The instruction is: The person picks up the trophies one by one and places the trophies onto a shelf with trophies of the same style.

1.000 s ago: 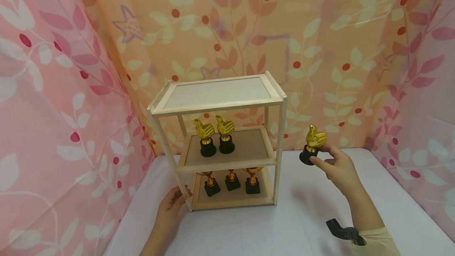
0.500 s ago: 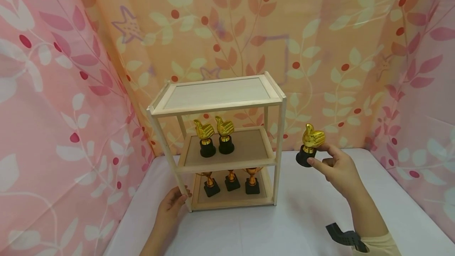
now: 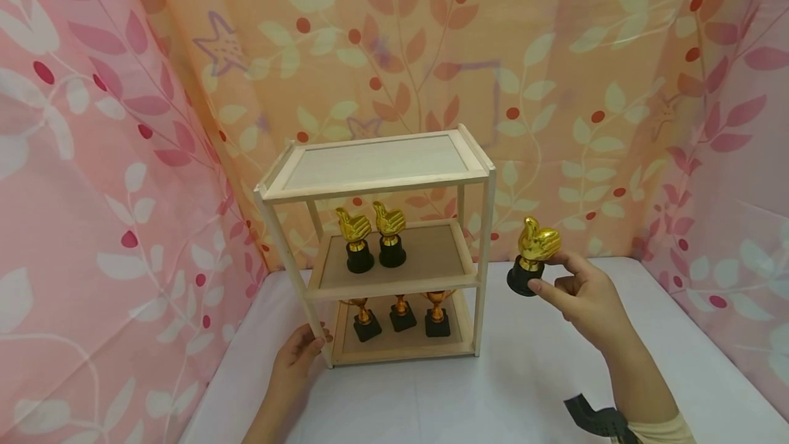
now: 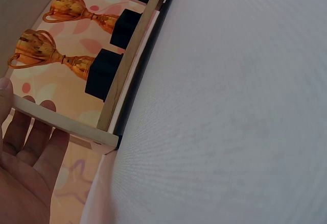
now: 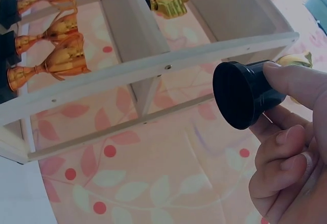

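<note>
To the right of the wooden three-tier shelf (image 3: pixel 376 188), my right hand (image 3: pixel 585 300) pinches a gold thumbs-up trophy (image 3: pixel 537 242) between thumb and fingers. Its hollow black base (image 5: pixel 235 95) faces the camera in the right wrist view; the gold part is mostly hidden there. My left hand (image 3: pixel 294 356) grips the shelf's front left post (image 4: pixel 66 119) low down, the thumb on one side and fingers behind. Two matching thumbs-up trophies (image 3: pixel 391 221) stand on the left half of the middle tier (image 3: pixel 437 252). Below them, three orange-gold cup trophies (image 3: pixel 437 324) stand on the bottom tier.
The shelf stands on a white-covered table (image 3: pixel 555 348). Its top tier (image 3: pixel 379 159) bears nothing. Patterned cloth (image 3: pixel 555 88) hangs behind and at both sides. A black strap (image 3: pixel 594 416) sits by my right sleeve.
My right hand has shifted slightly left and down with the thumbs-up trophy, turning it a little. The left hand and the shelf stay in place.
</note>
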`<state>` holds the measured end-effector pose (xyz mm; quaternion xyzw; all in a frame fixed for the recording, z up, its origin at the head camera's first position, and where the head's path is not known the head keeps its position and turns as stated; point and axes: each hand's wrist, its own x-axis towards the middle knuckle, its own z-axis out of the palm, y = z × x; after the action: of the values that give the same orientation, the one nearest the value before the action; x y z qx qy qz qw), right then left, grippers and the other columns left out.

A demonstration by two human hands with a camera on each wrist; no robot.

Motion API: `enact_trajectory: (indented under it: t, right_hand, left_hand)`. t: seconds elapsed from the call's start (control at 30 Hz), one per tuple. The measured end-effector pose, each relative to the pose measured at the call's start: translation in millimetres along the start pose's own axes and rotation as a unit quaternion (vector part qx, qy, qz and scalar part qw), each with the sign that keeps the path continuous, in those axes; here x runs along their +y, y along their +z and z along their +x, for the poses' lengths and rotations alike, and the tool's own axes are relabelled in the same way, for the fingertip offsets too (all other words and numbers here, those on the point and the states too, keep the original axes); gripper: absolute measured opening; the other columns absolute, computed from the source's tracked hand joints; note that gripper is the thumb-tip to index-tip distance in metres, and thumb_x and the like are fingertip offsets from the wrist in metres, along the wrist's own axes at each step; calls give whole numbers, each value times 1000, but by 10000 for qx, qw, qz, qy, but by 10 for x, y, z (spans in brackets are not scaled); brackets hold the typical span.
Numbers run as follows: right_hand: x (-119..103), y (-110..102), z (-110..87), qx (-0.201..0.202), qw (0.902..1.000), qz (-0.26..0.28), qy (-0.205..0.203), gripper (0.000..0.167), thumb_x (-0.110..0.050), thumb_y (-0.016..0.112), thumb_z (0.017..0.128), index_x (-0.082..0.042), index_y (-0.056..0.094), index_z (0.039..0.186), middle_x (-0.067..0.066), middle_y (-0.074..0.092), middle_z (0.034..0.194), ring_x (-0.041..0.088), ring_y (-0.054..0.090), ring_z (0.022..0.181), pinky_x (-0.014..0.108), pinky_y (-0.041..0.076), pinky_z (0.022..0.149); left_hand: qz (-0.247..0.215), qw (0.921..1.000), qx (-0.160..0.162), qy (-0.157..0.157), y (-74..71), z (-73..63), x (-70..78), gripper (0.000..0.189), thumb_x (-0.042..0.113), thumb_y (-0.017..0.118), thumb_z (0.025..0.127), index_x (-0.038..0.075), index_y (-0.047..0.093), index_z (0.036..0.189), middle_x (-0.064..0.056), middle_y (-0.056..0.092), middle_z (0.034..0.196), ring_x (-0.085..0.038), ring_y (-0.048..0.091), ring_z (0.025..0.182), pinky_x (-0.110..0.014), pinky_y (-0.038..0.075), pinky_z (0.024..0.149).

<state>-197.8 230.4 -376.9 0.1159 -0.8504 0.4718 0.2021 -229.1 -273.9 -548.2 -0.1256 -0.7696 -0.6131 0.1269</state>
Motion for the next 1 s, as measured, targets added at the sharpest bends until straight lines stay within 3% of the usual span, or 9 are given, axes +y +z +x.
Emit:
enact_trajectory:
  t: [0.43,0.67,0.87,1.0]
  right_hand:
    - [-165,49,-85,-60,9997,27,-242,46,-14,82,89,-16,61,130,-9,58,107,12,48,50,28,39,39]
    - [-286,116,-112,-143,9983,158,-541,49,-10,82,87,-18,62,130,-4,59,104,11,47,47,27,39,38]
    - [-347,171,-137,-187,9978,222,-597,49,-10,83,86,-18,62,130,2,60,102,8,45,47,26,38,38]
    - [-390,259,-145,-169,9981,233,-542,47,-13,84,86,-19,63,128,3,60,105,6,43,48,26,36,39]
  left_hand:
    - [41,10000,-14,85,-6,3,-23,34,12,60,104,-3,58,134,-23,69,122,-13,68,112,-19,53,96]
    - [10,9999,-5,121,-19,1,-44,34,11,61,104,-3,58,134,-22,70,121,-11,68,111,-19,53,95]
    - [-37,9997,-50,242,-6,29,-39,34,9,61,103,-7,57,133,-22,71,116,-20,71,108,-20,55,94]
    - [-11,9999,8,123,1,6,-18,33,9,61,103,-7,57,132,-21,72,116,-21,71,108,-20,55,94]
